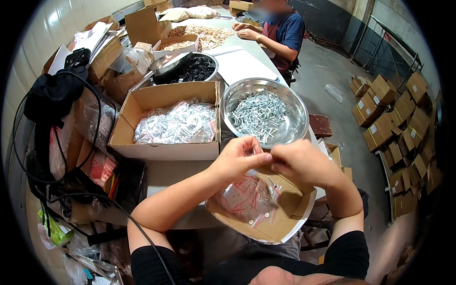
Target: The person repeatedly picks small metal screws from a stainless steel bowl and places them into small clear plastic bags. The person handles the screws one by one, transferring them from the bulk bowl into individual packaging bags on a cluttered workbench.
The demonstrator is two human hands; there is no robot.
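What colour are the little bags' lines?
The little bags have red lines, seen best in the head view.

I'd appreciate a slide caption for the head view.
Left hand and right hand together over a tray of plastic bags, near a bowl of screws.

Packing workshop, metal bowl [295, 127] of screws [259, 114], box [164, 151] of plastic bags [175, 122], stacked cartons [380, 129]

So, top middle of the frame, a pile of small wooden pieces [216, 37] is spreading over the table, with a person in a dark blue top [290, 29] sitting beside it. Black parts [194, 70] are filling a metal bowl just below. Brown cartons [380, 90] are crowding the right edge, a plastic scrap [334, 92] is lying on the floor upper right, and a green bag [58, 232] is slumping lower left.
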